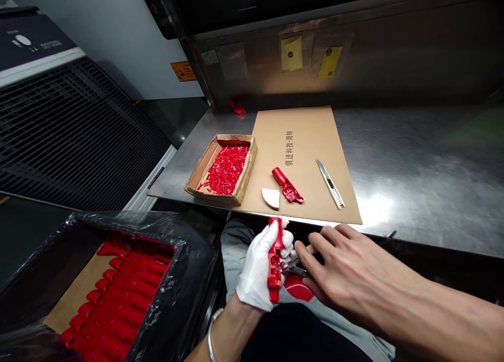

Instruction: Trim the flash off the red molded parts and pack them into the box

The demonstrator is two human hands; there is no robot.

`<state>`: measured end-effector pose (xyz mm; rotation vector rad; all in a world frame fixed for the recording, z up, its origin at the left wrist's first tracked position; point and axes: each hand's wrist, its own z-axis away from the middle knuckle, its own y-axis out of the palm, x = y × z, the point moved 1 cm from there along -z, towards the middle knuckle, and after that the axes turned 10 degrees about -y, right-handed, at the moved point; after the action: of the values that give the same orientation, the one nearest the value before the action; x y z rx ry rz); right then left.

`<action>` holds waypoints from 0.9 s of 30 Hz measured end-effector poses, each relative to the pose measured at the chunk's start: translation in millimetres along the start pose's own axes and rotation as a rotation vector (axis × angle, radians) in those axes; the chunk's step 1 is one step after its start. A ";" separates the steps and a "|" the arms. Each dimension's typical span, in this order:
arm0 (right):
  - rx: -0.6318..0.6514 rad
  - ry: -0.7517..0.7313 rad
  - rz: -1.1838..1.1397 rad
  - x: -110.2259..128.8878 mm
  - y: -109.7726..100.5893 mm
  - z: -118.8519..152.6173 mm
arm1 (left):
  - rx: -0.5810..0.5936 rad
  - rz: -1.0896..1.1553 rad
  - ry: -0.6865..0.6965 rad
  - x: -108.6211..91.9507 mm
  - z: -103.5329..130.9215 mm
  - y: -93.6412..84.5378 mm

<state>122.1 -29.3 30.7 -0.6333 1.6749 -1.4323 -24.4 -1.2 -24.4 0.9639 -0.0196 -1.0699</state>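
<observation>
My left hand (255,267), in a white glove, is closed around a red plastic part (274,278) held upright above my lap. In my bare right hand (338,262) is a pair of nippers (293,267); their metal jaws touch or nearly touch the right side of that part. My right palm hides most of the handles. On the cardboard sheet (311,136) beyond my hands lie a second red plastic part (287,185), a white wedge-shaped piece (271,198) and a snap-off utility knife (329,183).
A shallow cardboard box (246,181) of small red scraps stands on the left of the metal table (405,162). A red piece (237,109) lies near the back. At lower left, a black-lined bin (189,267) holds rows of red parts (118,299). The table edge runs just beyond my hands.
</observation>
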 end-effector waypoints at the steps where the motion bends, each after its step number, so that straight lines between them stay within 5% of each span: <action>1: 0.004 -0.009 0.002 0.0 0.2 0.0 | -0.002 0.000 0.000 0.3 -0.5 -0.2; 14: 0.022 -0.125 -0.058 6.9 5.7 -0.2 | 0.057 0.130 -0.132 1.8 -6.5 -6.5; 27: -0.003 -0.056 -0.013 -0.7 3.7 -16.3 | 0.105 0.197 -0.170 -3.3 -5.0 -9.2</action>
<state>109.4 -19.0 27.5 -0.6813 1.6323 -1.4093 -30.6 3.3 -32.3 0.9420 -0.3075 -0.9724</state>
